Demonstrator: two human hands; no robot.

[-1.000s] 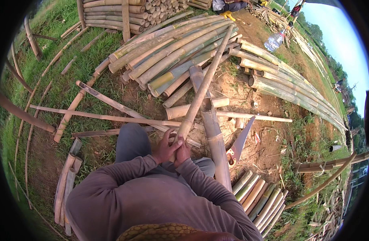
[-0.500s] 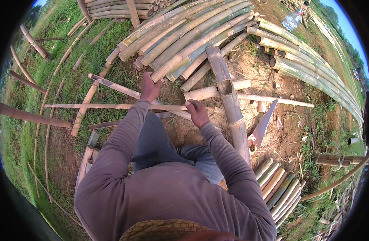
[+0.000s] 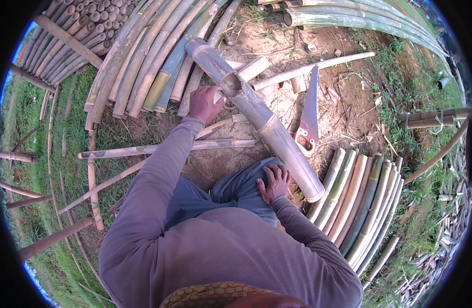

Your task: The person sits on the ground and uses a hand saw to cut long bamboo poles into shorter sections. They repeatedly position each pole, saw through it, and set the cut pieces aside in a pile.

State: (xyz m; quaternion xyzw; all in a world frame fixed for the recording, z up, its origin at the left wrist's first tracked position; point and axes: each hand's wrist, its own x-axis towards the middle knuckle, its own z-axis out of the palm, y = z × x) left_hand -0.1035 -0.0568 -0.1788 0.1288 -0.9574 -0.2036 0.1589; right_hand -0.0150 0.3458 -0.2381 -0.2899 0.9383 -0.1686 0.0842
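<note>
My left hand point(image 3: 206, 104) reaches forward beside the notch of a thick bamboo pole point(image 3: 269, 132) lying at a slant. Its fingers are curled around a small pale piece, mostly hidden, that I cannot make out. On my right knee lies my right hand point(image 3: 275, 184), its fingers spread and holding nothing. Under my left forearm runs a thin bamboo stick point(image 3: 112, 188), crossed by a thicker length of bamboo point(image 3: 223, 144). A handsaw point(image 3: 310, 110) with a red and white handle rests on the ground right of the thick pole.
Long bamboo poles point(image 3: 143, 66) lie stacked ahead to the left, with greener ones point(image 3: 344, 19) at the far right. Short cut bamboo lengths point(image 3: 355, 205) are laid side by side near my right. A slim pole point(image 3: 318, 68) lies behind the saw.
My right hand has left the thin stick and come down onto my knee. My left hand has moved over to the notched pole. The view has turned, and the stick now lies tilted.
</note>
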